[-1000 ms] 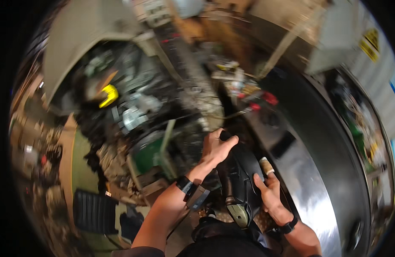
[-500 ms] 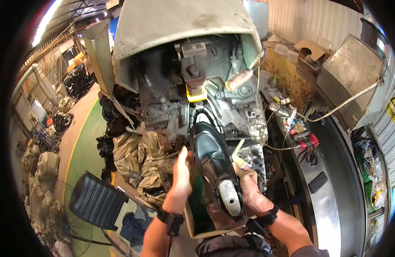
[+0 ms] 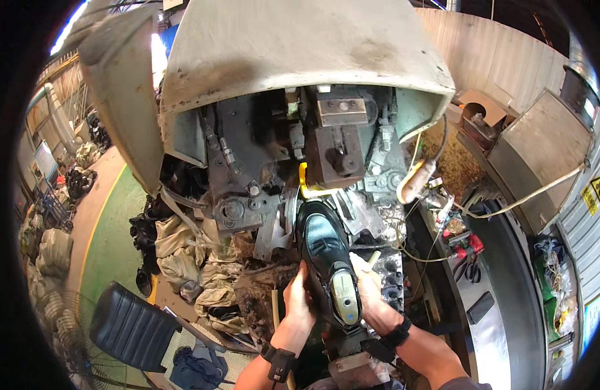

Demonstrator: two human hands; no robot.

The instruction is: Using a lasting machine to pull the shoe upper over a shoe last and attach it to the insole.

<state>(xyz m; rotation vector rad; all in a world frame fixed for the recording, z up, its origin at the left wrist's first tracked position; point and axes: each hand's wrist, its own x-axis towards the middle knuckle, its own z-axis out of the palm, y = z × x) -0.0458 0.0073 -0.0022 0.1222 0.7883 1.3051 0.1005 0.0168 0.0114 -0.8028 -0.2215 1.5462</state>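
Black lace-up shoe (image 3: 324, 237) sits near the middle of the view, its toe pointing to twelve o'clock, a pale shoe last (image 3: 343, 289) filling its opening. Left hand (image 3: 299, 300) grips it at seven o'clock, fingers partly hidden behind the side; right hand (image 3: 371, 287) holds it at four o'clock, fingers closed round the heel end. At twelve o'clock, a yellow guard (image 3: 321, 192) lies just beyond the toe; whether they touch, I cannot tell. Farther that way arches the machine's beige hood (image 3: 300, 55). From the shoe, tan cloth (image 3: 212, 279) lies at nine, a black chair (image 3: 131, 328) at eight
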